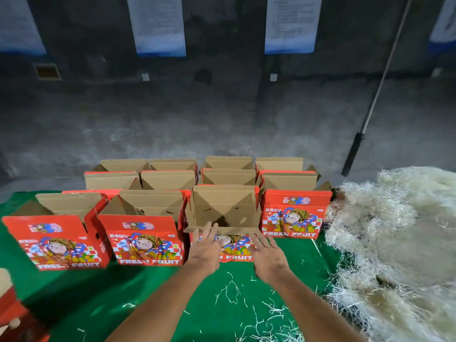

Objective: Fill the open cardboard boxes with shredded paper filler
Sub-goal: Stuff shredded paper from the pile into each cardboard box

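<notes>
Right, a green cloth-covered table (153, 299) fills the lower view, backed by a rough grey concrete wall (172, 114) hung with pale printed paper sheets (158, 25). A long thin metal pole with a black grip (370, 114) leans against that wall on the right.

On the cloth stand the red printed cardboard boxes with brown insides (145, 245), rows of them, top flaps up, "FRESH FRUIT" lettered across each front under a cartoon figure. The front row shows four, and more sit close behind, towards the wall. The nearest middle box (223, 211) is open and its brown interior shows no filler inside.

To the right, a big heap of off-white shredded paper filler (394, 238) spills across the table edge, touching the rightmost front box. Loose strands (229, 290) lie scattered on the green cloth near the arms.

Both bare arms reach forward. The left hand (204, 248) has fingers straight and spread, fingertips at the front rim of the middle box. The right hand (266, 255) is spread flat too, in front of the same box, holding nothing.
</notes>
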A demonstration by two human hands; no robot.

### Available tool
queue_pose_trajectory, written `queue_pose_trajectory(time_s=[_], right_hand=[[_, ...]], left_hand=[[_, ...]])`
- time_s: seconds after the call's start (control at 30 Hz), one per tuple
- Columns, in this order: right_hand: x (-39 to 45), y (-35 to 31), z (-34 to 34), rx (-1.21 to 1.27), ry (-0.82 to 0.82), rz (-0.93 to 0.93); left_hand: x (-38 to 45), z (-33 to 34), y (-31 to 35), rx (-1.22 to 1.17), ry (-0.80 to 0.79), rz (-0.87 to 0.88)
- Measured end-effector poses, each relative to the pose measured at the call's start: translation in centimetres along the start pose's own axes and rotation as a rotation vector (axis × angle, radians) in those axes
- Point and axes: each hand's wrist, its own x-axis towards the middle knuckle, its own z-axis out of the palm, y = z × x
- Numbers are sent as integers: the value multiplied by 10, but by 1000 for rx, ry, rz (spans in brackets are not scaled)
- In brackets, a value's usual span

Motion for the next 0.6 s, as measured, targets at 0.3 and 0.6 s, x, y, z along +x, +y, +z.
queue_pose_trajectory(time_s=[0.3,0.6], right_hand=[[26,2,27,-72,16,3],[-27,37,3,288,394,-1]], left_hand=[[45,41,8,128,74,59],[4,18,25,-333,217,198]])
